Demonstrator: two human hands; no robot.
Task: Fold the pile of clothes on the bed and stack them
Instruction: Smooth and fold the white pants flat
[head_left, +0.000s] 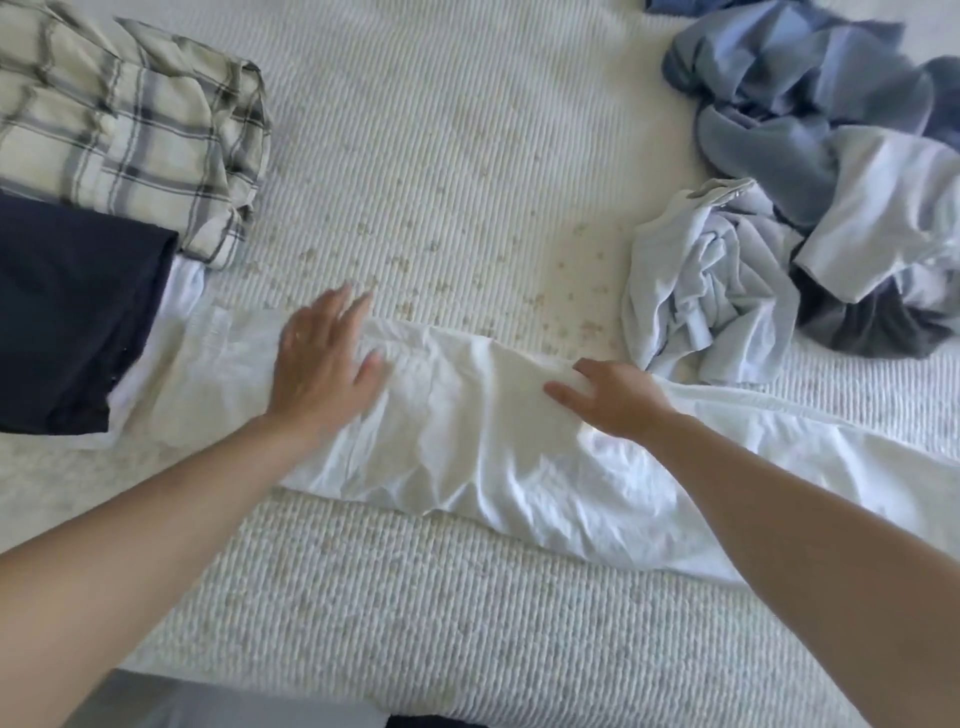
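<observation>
Both hands lie flat, fingers spread: left hand (324, 358) and right hand (613, 397) press the white garment (467, 441) stretched across the bed (467, 156). I should smooth outward before folding.

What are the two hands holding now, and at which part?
Nothing is gripped. The left hand lies flat on the white garment; the right hand presses its upper edge, fingers straight.
</observation>
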